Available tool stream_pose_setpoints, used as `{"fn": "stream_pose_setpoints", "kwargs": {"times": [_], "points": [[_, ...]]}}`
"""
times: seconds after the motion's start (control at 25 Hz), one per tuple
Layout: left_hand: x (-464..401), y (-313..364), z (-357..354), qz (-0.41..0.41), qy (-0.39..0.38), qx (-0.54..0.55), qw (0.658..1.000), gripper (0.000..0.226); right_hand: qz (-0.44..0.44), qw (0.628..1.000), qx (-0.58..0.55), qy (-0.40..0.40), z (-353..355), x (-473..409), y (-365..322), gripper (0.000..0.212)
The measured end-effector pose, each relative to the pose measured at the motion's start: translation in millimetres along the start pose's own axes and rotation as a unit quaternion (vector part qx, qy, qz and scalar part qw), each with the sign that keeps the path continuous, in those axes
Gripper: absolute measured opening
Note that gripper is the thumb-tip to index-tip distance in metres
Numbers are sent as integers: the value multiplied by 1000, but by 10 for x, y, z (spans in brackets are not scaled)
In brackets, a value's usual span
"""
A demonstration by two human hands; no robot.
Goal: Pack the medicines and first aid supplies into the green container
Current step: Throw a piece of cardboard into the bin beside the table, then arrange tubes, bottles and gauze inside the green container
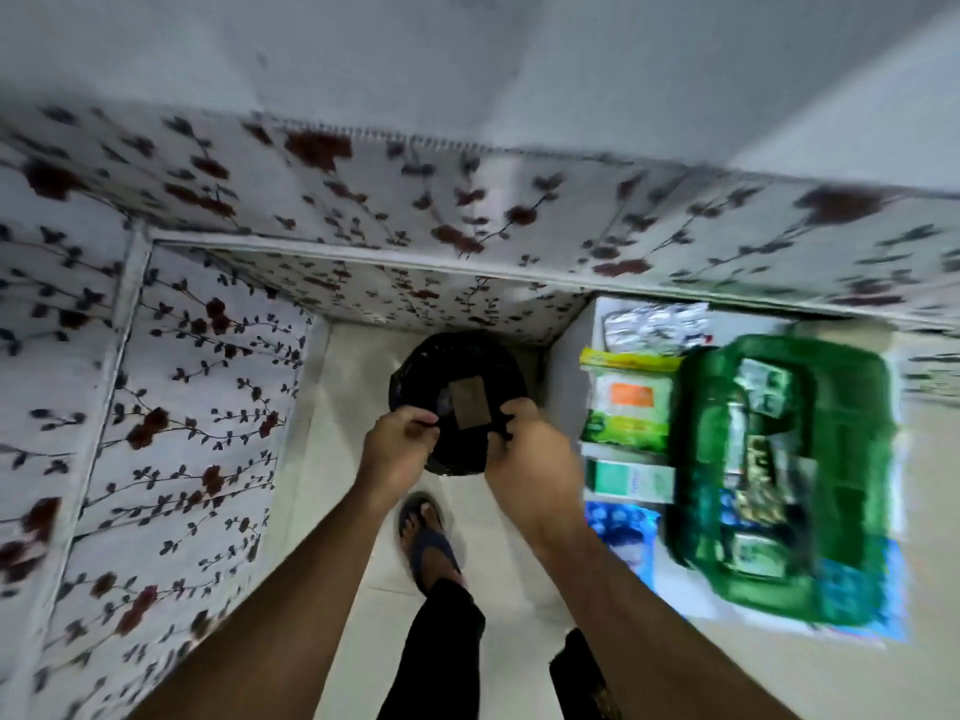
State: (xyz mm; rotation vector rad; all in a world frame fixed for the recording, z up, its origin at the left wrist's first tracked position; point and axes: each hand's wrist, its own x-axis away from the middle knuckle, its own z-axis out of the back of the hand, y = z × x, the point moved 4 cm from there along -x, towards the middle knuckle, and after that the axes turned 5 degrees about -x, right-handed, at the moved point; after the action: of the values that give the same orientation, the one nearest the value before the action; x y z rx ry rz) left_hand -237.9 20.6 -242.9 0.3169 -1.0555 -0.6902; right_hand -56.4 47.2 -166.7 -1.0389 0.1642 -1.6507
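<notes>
A green see-through container (862, 407) sits on a surface at the right, with several packets inside it. Left of it lie a silver blister pack (649, 327), a green and white packet (626, 407), a green and white box (626, 480) and a blue packet (621, 532). On the floor at the centre stands a bin lined with a black bag (452, 371), and a brown flat piece (470, 405) lies in it. My left hand (397, 449) and my right hand (524, 454) each pinch the black bag's near edge. The picture is blurred.
A floral-patterned fabric cover (171, 407) rises at the left and runs along the back. My sandalled foot (428, 543) stands on pale floor tiles just below the bin. A grey wall fills the top.
</notes>
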Motion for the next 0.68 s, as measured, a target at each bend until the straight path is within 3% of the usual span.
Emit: {"fn": "stream_pose_setpoints", "kwargs": {"times": [0.12,0.28,0.44,0.56,0.68], "points": [[707,735,3,-50,20,-45,998,13,99,993,-48,47,884,500,-136,34],[1394,1498,-461,-116,-5,-40,993,16,115,975,-120,148,2116,920,434,21],[1624,1719,-962,-221,-6,-198,955,40,-25,954,-145,262,2925,861,1481,14],[1586,1630,-1202,-251,0,-302,919,52,-158,959,-80,222,3056,634,2154,21],[1548,1568,-1367,-276,1,-368,888,54,-216,956,-86,178,2934,435,2533,40]]}}
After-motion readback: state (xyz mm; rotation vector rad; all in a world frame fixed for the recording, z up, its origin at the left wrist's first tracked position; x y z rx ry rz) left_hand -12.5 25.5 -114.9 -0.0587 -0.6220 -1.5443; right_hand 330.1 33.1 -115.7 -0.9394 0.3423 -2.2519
